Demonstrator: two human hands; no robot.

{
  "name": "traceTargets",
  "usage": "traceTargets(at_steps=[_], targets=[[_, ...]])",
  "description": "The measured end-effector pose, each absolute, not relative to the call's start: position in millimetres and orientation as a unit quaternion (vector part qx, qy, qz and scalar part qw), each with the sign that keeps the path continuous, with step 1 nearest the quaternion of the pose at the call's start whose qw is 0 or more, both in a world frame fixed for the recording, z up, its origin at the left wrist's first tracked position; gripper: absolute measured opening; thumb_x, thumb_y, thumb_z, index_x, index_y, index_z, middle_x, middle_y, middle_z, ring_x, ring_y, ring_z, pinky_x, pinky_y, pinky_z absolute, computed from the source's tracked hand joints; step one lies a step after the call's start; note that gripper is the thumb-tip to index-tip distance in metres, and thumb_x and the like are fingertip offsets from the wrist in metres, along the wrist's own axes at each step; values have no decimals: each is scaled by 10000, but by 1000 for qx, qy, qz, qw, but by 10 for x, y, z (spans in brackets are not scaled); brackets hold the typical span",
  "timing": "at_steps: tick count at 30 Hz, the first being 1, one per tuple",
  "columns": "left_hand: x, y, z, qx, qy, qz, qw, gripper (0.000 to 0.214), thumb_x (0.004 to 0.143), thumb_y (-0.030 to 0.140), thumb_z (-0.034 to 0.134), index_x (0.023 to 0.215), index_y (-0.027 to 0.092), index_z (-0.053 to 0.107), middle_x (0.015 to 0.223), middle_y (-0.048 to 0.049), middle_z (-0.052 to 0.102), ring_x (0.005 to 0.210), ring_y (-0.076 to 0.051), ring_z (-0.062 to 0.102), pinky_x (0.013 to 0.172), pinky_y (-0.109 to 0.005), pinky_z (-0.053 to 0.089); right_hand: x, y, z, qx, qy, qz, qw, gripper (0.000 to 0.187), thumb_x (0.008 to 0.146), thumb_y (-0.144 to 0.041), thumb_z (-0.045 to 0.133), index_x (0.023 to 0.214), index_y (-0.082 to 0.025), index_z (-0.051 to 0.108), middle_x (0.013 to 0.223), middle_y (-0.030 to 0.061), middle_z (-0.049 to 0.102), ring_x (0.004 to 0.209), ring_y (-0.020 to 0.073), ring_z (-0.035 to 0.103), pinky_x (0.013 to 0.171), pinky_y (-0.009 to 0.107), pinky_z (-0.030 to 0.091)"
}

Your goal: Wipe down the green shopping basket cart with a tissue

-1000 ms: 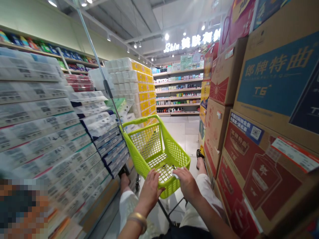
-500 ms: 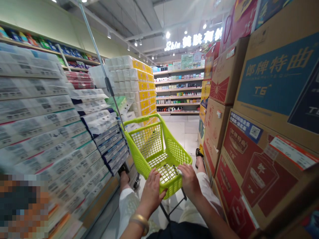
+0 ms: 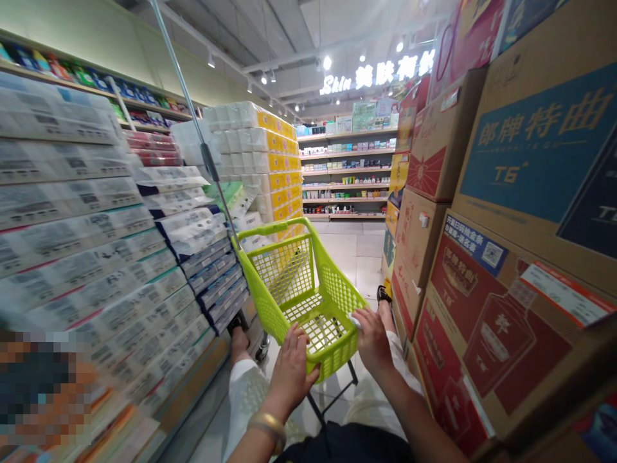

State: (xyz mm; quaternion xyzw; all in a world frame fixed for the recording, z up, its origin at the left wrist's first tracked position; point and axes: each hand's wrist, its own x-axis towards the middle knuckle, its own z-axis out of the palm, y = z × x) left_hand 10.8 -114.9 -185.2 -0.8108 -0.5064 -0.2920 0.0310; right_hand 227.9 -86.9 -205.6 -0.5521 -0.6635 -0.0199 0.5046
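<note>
In front of me stands a lime-green plastic shopping cart (image 3: 321,289) with a lattice basket, its floor bare. My left hand (image 3: 292,366) is curled over the near left corner of the basket, thumb outside the near wall. At the near right corner, my right hand (image 3: 373,337) is closed on a small white wipe (image 3: 355,319) and rests on the rim. Its fingers are bent; the wipe's far side is hidden. A metal pole (image 3: 207,154) rises from the cart's far left side. My legs straddle the cart's near end.
Stacked packs of paper (image 3: 96,212) wall the left side, with yellow-and-white tissue packs (image 3: 274,167) farther on. Tall cardboard boxes (image 3: 520,270) line the right close by. Ahead, a pale tiled aisle (image 3: 354,257) leads to stocked shelves (image 3: 347,170). A blurred patch covers the lower left.
My right hand has slid a little up and right along the rim with the white wipe. My left hand stays on its corner. The view has shifted slightly.
</note>
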Motion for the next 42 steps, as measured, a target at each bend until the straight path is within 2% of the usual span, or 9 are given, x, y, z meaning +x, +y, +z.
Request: traceTargets(at_steps=[3,7,11,15,21,27,34,38,42], targets=[[114,-1143,-1863,-811,-503,-297,35,351,706,193,625,1023,211,476,1184,-104,539,1378,-335,377,1092,-542,420,2109,-970,-2044,-526,-690,-6,497,444,791,-4,421,1084,-185,701,1146,102,705,1228,271,554,1088,548,373],[97,-1138,-1863,-821,-485,-299,40,389,711,207,627,1070,209,477,1156,-107,555,1351,-332,414,1083,-552,425,1769,-1176,-2035,-403,-802,46,439,536,794,13,439,1192,-278,648,1170,25,703,1209,196,575,1141,481,331],[87,-1161,-1845,-816,-491,-304,38,380,686,176,635,1032,221,484,1156,-99,557,1351,-332,413,1084,-549,426,2019,-1015,-2032,-499,-714,5,490,496,761,29,398,1086,-198,696,1107,82,721,1177,249,594,1102,544,356],[100,-1167,-1842,-812,-493,-311,43,382,679,168,638,1026,220,487,1146,-98,560,1346,-332,418,1084,-546,426,2155,-944,-2017,-547,-676,-1,494,470,775,14,395,1093,-158,695,1153,120,704,1216,293,562,1084,595,354],[80,-1140,-1860,-823,-476,-305,58,375,696,191,628,1045,202,489,1134,-109,558,1322,-338,438,1069,-545,439,1762,-1204,-2031,-406,-797,55,444,528,803,11,442,1185,-287,652,1178,22,700,1221,197,567,1137,501,329],[91,-1161,-1855,-814,-487,-313,57,376,680,159,631,1019,220,482,1141,-96,560,1339,-330,424,1071,-542,438,2211,-891,-2057,-541,-658,-2,523,457,778,14,417,1102,-155,692,1160,132,698,1241,278,548,1094,574,352],[63,-1132,-1878,-824,-474,-306,55,370,701,208,630,1044,208,492,1136,-111,566,1329,-341,435,1077,-548,427,1758,-1202,-2018,-405,-796,64,445,535,795,6,462,1181,-312,652,1162,6,705,1229,187,562,1154,490,303],[61,-1149,-1884,-814,-490,-309,47,370,683,184,630,1024,218,489,1164,-102,558,1344,-337,418,1085,-547,419,2039,-1011,-2051,-476,-723,19,500,490,780,14,412,1090,-234,698,1137,62,712,1224,231,565,1136,547,310],[99,-1165,-1873,-809,-496,-311,44,365,685,186,637,1011,218,478,1181,-104,550,1372,-341,382,1083,-544,425,2238,-876,-2095,-541,-651,-14,533,477,782,0,402,1108,-186,697,1178,105,688,1266,259,525,1102,549,363]])
